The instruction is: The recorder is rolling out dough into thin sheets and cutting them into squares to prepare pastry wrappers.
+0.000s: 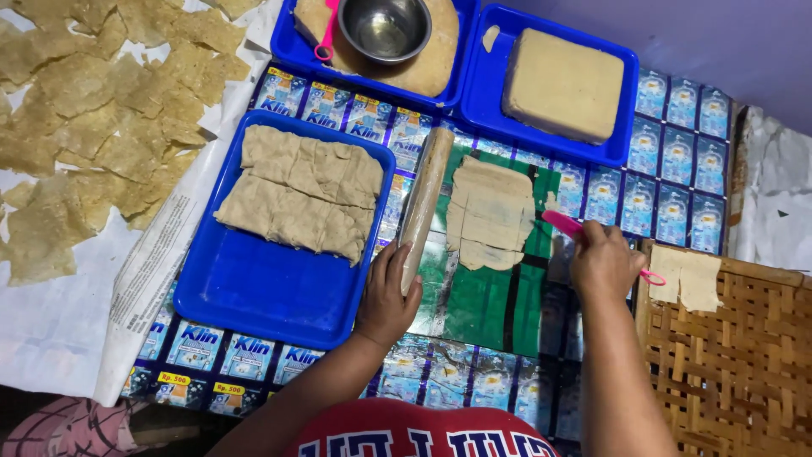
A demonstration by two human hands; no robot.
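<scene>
Cutting rolled dough [491, 213]: right hand [605, 262] grips a pink cutter [568, 227], left hand [387, 296] curls loosely against the rolling pin [425, 199]; lifting pieces likely follows.

From my feed I see a work surface lined with glossy sachet sheets [668, 182], a lilac wall [719, 42] behind it, newspaper [161, 254] spread at the left, a woven bamboo mat [736, 364] at the right, and dark floor [34, 402] under dim, even light.
</scene>
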